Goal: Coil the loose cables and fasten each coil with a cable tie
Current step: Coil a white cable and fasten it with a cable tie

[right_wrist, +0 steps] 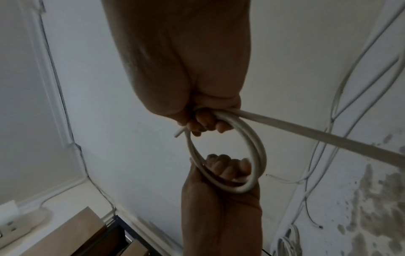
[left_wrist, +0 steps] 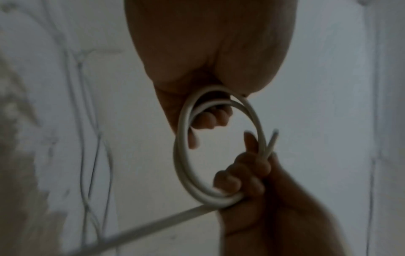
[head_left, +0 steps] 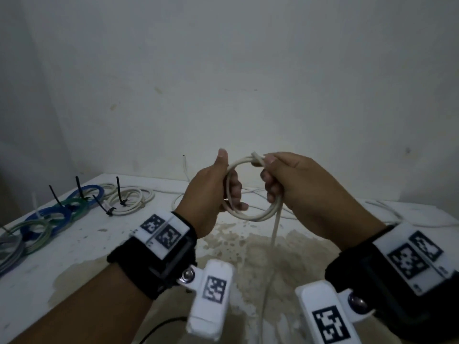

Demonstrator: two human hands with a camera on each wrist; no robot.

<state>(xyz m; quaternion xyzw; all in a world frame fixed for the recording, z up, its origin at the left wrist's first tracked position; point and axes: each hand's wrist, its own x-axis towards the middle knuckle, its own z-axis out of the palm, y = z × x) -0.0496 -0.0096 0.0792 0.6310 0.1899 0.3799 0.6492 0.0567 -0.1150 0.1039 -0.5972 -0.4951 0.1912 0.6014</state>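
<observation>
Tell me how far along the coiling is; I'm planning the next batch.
Done: tied coils lie at the table's left. In hand: both hands, left and right, hold a white coil, its tail hanging uncoiled, untied. Left: loose cables behind.

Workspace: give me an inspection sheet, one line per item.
Surface: white table, brown stains across its middle.
Job's things: white cable held above the table in a small coil, its tail hanging down; finished coils, blue, green and white, with cable ties on, lie at the left.
Clutter: nothing seen.
Hands: left hand grips the coil's left side; right hand grips the right side and pinches the cable's end.
Cables: loose white cables lie on the table behind the hands; a thin black lead at the near edge.
Surroundings: bare white wall; power strip in the right wrist view.
</observation>
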